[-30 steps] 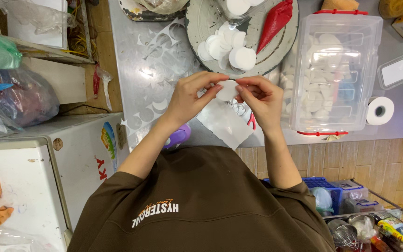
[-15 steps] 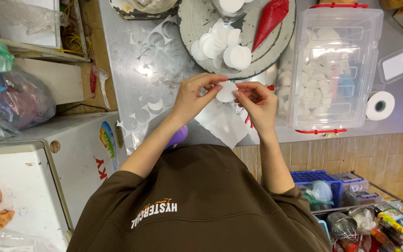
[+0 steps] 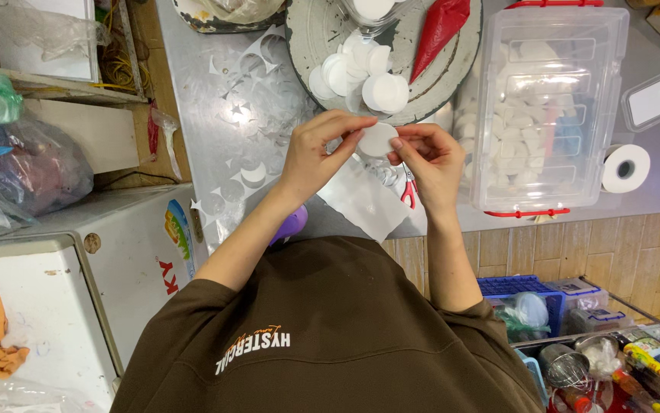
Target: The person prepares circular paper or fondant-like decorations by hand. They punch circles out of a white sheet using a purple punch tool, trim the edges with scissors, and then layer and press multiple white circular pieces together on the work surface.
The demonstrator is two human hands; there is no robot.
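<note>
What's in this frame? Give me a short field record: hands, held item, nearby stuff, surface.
left hand: pinches the white disc's left edge
right hand: pinches the same disc's right edge
held item: white disc, flat and round, above the counter
nearby: pile of white discs and red piping bag on a round tray
right side: clear lidded box, paper roll
surface: metal counter strewn with paper offcuts

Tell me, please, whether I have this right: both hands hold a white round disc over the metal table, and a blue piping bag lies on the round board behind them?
Not quite: the piping bag is red, not blue, as the head view shows. The rest stands: the left hand and right hand hold the white round disc over the metal table, with the bag on the round board behind.
</note>
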